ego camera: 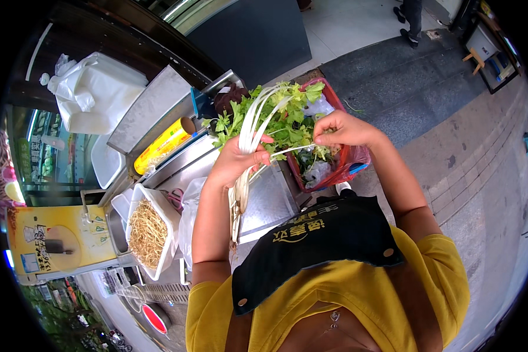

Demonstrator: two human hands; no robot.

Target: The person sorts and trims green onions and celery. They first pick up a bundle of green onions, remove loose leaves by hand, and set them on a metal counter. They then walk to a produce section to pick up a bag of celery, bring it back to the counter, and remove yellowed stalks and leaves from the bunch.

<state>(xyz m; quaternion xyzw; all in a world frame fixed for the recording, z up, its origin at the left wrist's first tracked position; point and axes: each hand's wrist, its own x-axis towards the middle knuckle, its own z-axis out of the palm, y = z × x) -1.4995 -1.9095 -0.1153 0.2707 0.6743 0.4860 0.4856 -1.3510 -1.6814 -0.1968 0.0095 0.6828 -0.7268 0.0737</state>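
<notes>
My left hand point(240, 159) is closed around a bunch of pale-stemmed leafy celery point(256, 119), its roots hanging down toward my forearm. The stems arch upward and over, and green leaves spread behind them. Between thumb and fingers, my right hand point(347, 129) pinches the end of one thin celery stalk point(292, 150), which stretches across from the bunch. Below and behind the right hand stands a red plastic basket point(295, 176) lined with a bag, holding leaf scraps and clear plastic. Leaves hide part of its far side.
A steel counter point(268, 202) lies under the bunch. To the left are a white tub of bean sprouts point(148, 233), pink-handled scissors point(175, 198), a yellow roll point(163, 147) and white plastic bags point(99, 94). A person's legs point(411, 22) show at the far doorway.
</notes>
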